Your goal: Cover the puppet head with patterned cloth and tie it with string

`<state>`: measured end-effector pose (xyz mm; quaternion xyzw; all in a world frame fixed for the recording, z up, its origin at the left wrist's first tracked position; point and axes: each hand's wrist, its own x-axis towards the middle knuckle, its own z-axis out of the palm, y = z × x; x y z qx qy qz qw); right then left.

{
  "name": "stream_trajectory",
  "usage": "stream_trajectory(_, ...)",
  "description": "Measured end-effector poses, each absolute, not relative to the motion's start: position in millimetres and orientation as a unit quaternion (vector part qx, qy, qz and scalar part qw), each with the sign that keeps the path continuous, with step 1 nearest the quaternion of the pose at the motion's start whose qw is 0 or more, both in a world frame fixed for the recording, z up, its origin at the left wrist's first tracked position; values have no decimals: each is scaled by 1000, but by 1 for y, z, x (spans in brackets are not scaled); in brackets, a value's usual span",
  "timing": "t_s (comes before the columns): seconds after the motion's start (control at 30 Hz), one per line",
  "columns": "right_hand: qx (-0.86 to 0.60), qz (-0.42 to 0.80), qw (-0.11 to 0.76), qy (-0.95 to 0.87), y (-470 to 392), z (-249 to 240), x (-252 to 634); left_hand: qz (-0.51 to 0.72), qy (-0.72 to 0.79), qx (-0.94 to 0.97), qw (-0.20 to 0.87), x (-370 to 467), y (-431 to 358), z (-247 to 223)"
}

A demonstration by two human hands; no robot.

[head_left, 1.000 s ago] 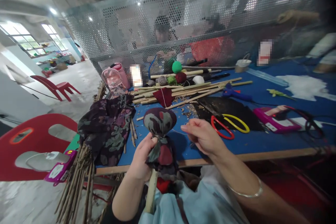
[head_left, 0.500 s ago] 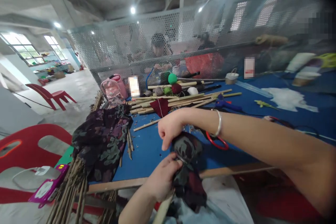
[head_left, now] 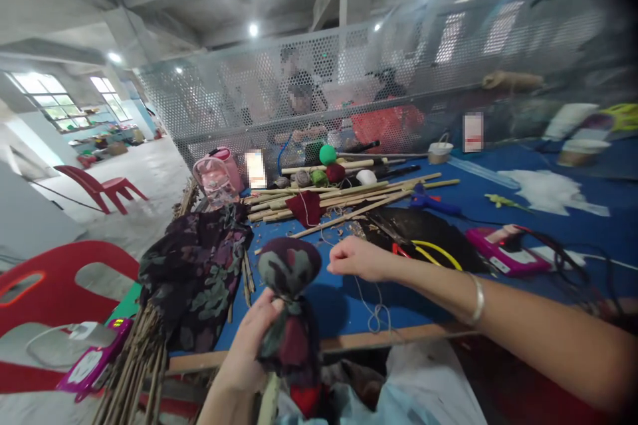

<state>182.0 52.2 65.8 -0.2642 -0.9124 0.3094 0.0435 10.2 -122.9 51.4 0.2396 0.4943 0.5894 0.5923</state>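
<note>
My left hand [head_left: 248, 331] is closed around the neck of a camouflage-cloth bundle [head_left: 290, 272], which has a round, stuffed top and cloth hanging below. A thin tie circles that neck by my thumb. To its right, my right hand [head_left: 357, 257] is pinched shut, apart from the bundle. Pale string [head_left: 376, 315] shows beside and below the fingers, with a loose loop on the blue table [head_left: 331, 309]; the pinch looks to be on this string, though the fingertips partly hide it. More dark patterned cloth [head_left: 199, 272] drapes over the table's left corner.
Wooden sticks [head_left: 343, 198], yarn balls [head_left: 335, 173] and a dark red knitted piece [head_left: 305, 209] lie farther back. Yellow-and-red-handled scissors [head_left: 433, 252], a blue glue gun [head_left: 433, 200] and a purple power strip [head_left: 503, 255] are at right. A red chair [head_left: 64, 272] stands left.
My left hand has brought the bundle leftward and more upright. My right hand has come off its top and moved right, uncovering the scissors, the power strip and the loose string.
</note>
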Motion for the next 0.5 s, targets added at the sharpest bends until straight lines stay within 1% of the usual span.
stream_trajectory(0.1,-157,275,-45,-947,63,56,159,493,434,319,683,44,-123,52)
stream_trajectory(0.2,-111,271,-98,-951,64,73,137,437,419,372,704,64,-120,40)
stream_trajectory(0.27,-70,233,-118,-963,56,93,126,427,435,359,707,68,-114,28)
stream_trajectory(0.3,-44,191,-117,-974,48,105,123,432,443,339,709,68,-110,23)
stream_trajectory(0.4,32,-8,-77,-996,20,134,129,486,469,280,683,59,-100,14)
stream_trajectory(0.43,38,-43,-56,-997,12,138,137,512,481,267,660,53,-99,14)
stream_trajectory(0.47,31,-48,-30,-998,6,139,147,539,495,255,632,46,-98,15)
stream_trajectory(0.5,11,-28,5,-1000,2,135,157,565,511,242,601,39,-99,17)
